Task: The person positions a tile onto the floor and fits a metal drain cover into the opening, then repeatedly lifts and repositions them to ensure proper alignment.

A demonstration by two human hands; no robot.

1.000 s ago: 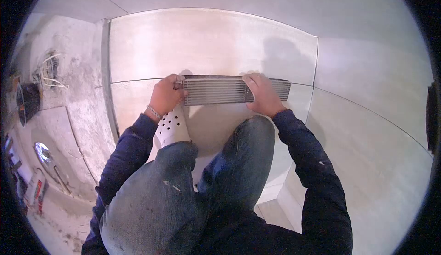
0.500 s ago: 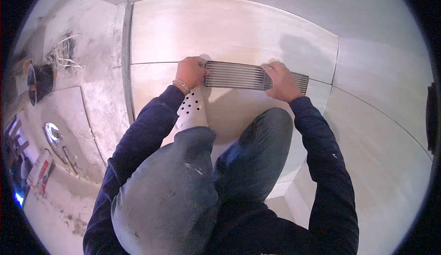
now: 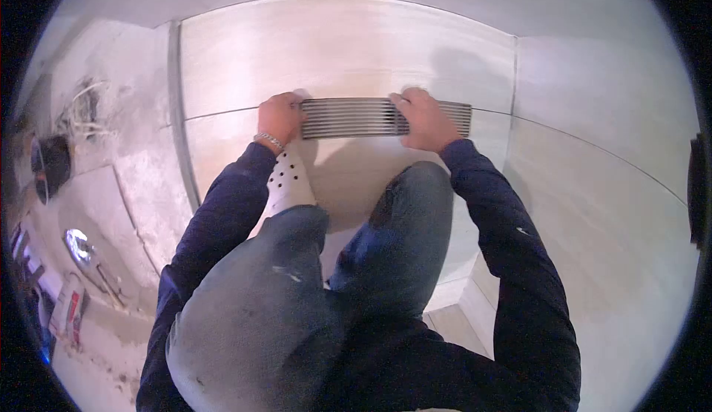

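Observation:
A long, narrow slotted metal grate (image 3: 347,118) lies across the pale floor tiles, overlapping the joint between two of them. My left hand (image 3: 282,119) grips its left end, thumb toward the near side and fingers at the far corner. Over the right part of the grate, my right hand (image 3: 426,121) bends across its width, with the thumb and fingers at the far edge. The grate's right tip sticks out beyond this hand. A white shoe with holes (image 3: 288,182) is just below my left wrist.
Tiled walls rise behind and at the right (image 3: 593,160). On the left is a rough, unfinished wall (image 3: 141,78) with loose cables (image 3: 93,111). A black bucket (image 3: 52,167) and a red-and-white bag (image 3: 70,308) stand at the far left. My bent knees (image 3: 423,189) are close below the grate.
The view has turned slightly, so the grate, hands and tiles appear further left and the grate looks more level. Both hands keep their hold on the grate.

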